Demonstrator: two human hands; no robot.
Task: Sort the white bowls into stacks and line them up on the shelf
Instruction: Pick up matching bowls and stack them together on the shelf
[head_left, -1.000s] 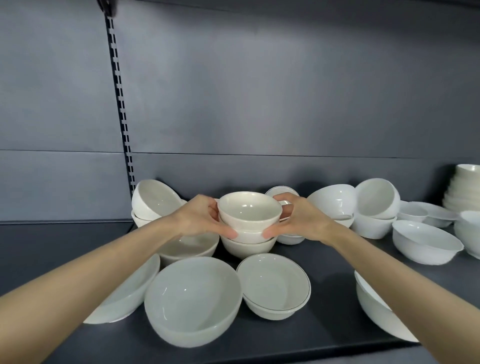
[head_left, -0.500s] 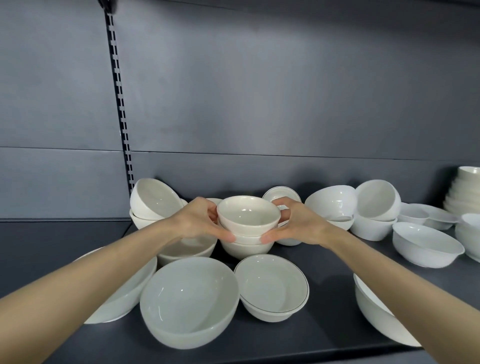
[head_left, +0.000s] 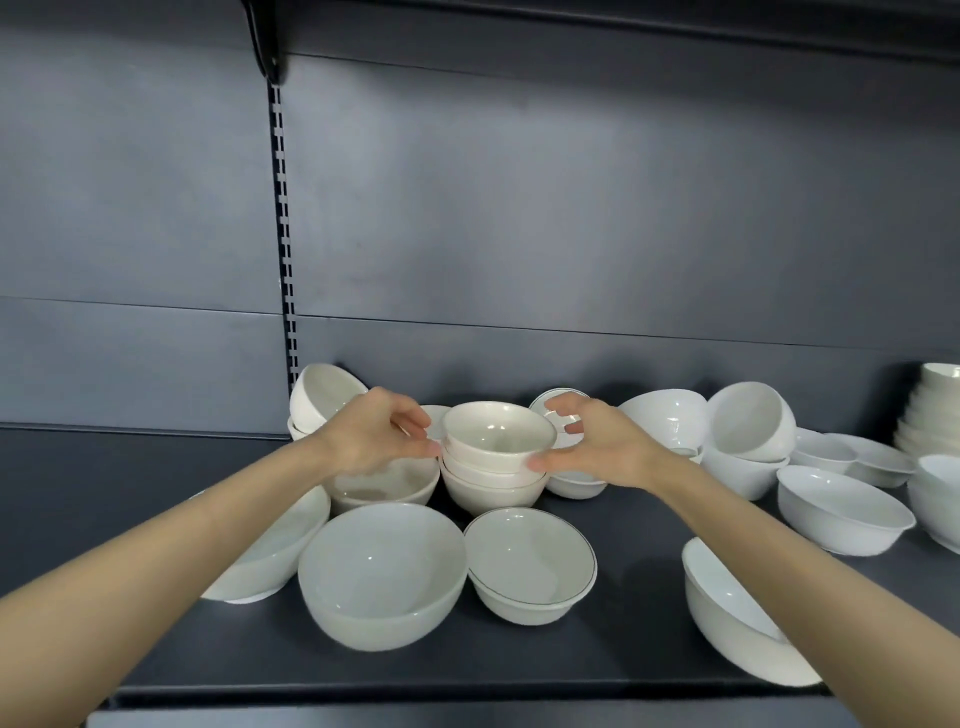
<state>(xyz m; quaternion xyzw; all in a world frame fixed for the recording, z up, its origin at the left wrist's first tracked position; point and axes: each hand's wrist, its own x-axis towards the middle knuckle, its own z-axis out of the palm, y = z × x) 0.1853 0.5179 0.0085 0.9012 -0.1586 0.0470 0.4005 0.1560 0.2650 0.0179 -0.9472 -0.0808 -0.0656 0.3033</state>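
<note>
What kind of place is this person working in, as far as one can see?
Probably a shop or stockroom: a dark shelf with a slotted upright rail in its back panel, loaded with many white bowls, some already stacked.

Dk-grey panel (head_left: 571, 208) w/ slotted upright (head_left: 283, 234)

Bowl stack (head_left: 933, 410) and wide bowl (head_left: 941, 493) are cut off by the right edge. Left forearm (head_left: 208, 525) hides part of shallow bowl (head_left: 272, 558); right forearm (head_left: 779, 540) covers front-right bowl (head_left: 727, 608) rim.
</note>
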